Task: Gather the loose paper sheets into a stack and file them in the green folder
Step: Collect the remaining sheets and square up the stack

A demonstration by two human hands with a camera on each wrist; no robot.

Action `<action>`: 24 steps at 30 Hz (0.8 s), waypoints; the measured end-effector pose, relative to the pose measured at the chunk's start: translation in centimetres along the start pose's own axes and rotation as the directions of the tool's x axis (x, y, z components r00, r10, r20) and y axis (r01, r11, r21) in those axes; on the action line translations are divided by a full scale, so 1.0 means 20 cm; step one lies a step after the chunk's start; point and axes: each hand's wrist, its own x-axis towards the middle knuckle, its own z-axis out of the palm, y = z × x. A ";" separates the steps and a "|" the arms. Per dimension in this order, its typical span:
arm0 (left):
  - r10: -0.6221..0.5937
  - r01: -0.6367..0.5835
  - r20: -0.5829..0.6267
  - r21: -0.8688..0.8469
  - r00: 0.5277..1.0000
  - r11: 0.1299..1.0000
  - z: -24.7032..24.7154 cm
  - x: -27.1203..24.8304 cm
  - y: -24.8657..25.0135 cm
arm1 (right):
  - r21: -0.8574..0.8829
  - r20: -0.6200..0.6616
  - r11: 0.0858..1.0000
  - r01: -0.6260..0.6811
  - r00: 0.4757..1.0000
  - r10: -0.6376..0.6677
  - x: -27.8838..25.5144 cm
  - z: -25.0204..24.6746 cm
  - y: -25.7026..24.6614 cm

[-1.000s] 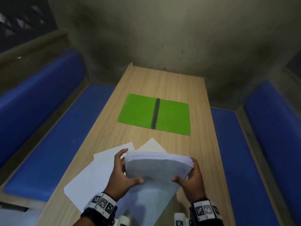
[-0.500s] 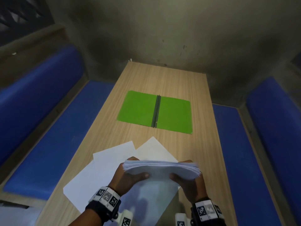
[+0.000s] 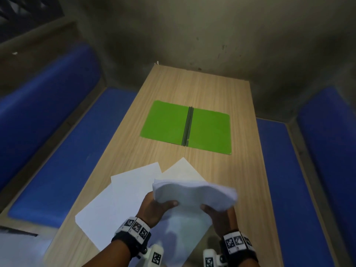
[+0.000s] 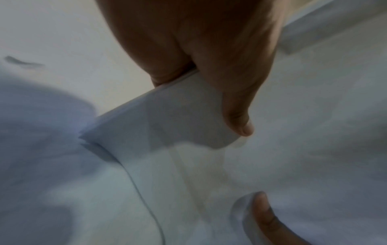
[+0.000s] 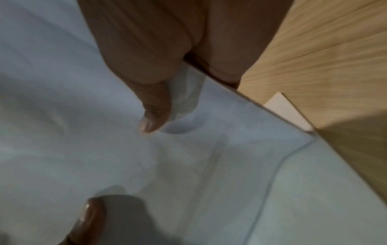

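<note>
white paper fills the lower middle of the head view: a stack (image 3: 194, 193) held up off the table (image 3: 212, 89), bowed upward in the middle and blurred at its right end. the left hand (image 3: 154, 209) grasps the stack's left edge, thumb on the near face and fingers hidden behind it. the right hand (image 3: 221, 214) grasps the right edge the same way, thumb lying across the near face. in the left wrist view the left hand (image 4: 209, 58) has the stack (image 4: 163, 119) clamped between thumb and palm, the sheet edges showing as thin layers at the corner; another fingertip shows at the lower right of that frame. in the right wrist view the right hand (image 5: 150, 58) presses its thumb onto the stack (image 5: 188, 165), with bare wood of the table (image 5: 324, 58) at the upper right.

under the hands, loose sheets (image 3: 119, 205) lie fanned on the table at the lower left of the head view, one corner pointing up toward the centre. the folder (image 3: 167, 122) lies open and flat in the middle of the frame, beyond the sheets and apart from them, its dark spine running up and down between two green halves. blue benches (image 3: 57, 155) run along both sides of the table, and a grey wall (image 3: 212, 31) fills the top of the frame.
</note>
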 end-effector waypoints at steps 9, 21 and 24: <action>0.002 -0.001 0.065 -0.012 0.998 1.000 -0.16 -0.12 0.15 | 0.076 0.081 0.994 0.080 0.993 -0.086 0.06 0.00 -0.42; -0.329 0.332 -0.357 -0.056 0.874 0.942 -0.74 -0.27 -0.18 | -0.602 -0.212 0.628 -0.492 0.857 0.469 -0.01 0.17 0.19; -0.400 0.377 -0.456 -0.144 0.795 0.915 -0.88 -0.34 -0.28 | -0.675 -0.162 0.634 -0.378 0.914 0.372 0.04 0.17 0.23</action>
